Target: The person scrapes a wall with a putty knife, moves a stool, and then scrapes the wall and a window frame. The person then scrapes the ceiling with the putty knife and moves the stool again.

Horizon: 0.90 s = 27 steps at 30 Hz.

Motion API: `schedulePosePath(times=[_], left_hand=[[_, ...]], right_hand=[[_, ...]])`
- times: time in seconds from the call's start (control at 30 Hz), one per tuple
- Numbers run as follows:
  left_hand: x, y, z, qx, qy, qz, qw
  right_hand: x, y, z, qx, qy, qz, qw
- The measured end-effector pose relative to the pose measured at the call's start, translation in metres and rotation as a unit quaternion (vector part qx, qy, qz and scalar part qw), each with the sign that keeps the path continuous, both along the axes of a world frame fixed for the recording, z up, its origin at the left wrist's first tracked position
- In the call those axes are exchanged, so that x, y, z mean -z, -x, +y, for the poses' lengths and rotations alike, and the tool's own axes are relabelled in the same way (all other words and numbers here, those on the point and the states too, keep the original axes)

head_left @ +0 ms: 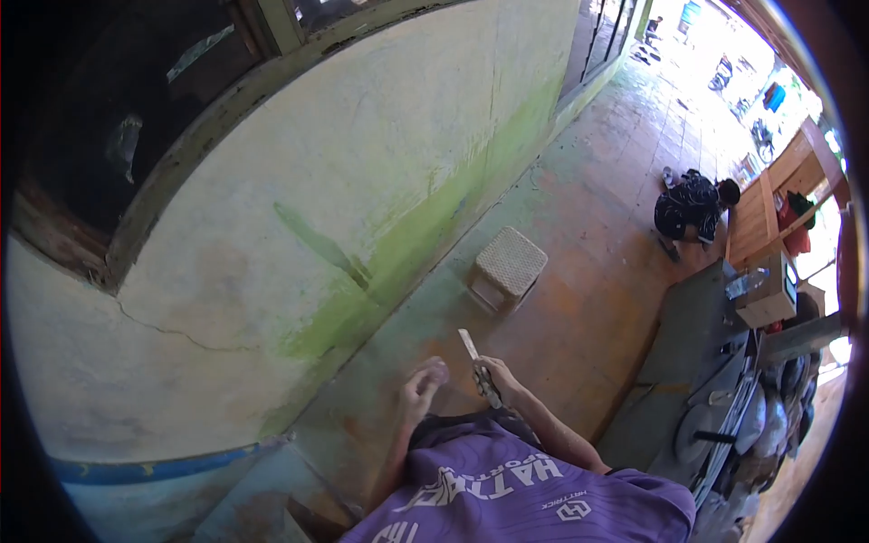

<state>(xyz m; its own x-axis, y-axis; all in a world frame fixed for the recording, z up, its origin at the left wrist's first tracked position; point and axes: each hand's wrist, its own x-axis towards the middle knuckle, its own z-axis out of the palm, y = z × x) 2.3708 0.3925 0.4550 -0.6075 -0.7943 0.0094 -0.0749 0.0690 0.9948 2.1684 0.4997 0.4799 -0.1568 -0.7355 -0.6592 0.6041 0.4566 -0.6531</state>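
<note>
My right hand (491,377) is closed round a scraper-like tool, whose narrow, pale flat blade (467,343) points up and away from me. A short distance to its left, my left hand (419,387) is curled in front of my body. A rounded greyish patch shows at its fingertips, too blurred to name. Both hands are apart from the wall (362,136), which is off-white above with a worn green band (416,258) low down.
A woven stool (511,261) stands on the tiled floor (588,190) ahead of me. Farther off, a person (692,206) crouches beside a wooden frame (769,204). Along the right are a grey panel (674,339), a cardboard box (768,291) and piled items. A window frame (195,127) is at upper left.
</note>
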Motion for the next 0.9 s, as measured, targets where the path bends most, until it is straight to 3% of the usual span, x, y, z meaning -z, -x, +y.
schedulePosePath(times=[0.17, 0.23, 0.33, 0.43, 0.53, 0.67, 0.77, 0.9], left_hand=[[-0.051, -0.042, -0.028, 0.160, -0.062, -0.188, 0.967], [-0.043, -0.064, -0.037, 0.209, -0.107, -0.236, 0.943], [-0.035, -0.084, -0.050, 0.205, -0.120, -0.168, 0.957], [-0.032, -0.089, -0.060, 0.170, -0.027, -0.240, 0.955], [-0.043, -0.089, -0.076, 0.246, -0.044, -0.255, 0.934], [-0.024, -0.080, -0.092, 0.286, -0.089, -0.292, 0.908], [-0.013, -0.061, -0.112, 0.278, -0.044, -0.331, 0.901], [-0.023, -0.024, -0.147, 0.210, -0.010, -0.348, 0.914]], right_hand=[[0.000, -0.061, -0.053, 0.091, 0.000, -0.030, 0.995], [0.002, -0.089, -0.080, 0.140, -0.014, -0.071, 0.987], [0.008, -0.125, -0.101, 0.195, 0.012, -0.122, 0.973], [0.010, -0.153, -0.119, 0.249, 0.073, -0.190, 0.947], [0.021, -0.164, -0.121, 0.270, 0.100, -0.194, 0.938], [0.028, -0.153, -0.136, 0.281, 0.080, -0.174, 0.940], [0.048, -0.129, -0.163, 0.305, 0.074, -0.159, 0.936], [0.053, -0.092, -0.213, 0.303, 0.088, -0.183, 0.931]])
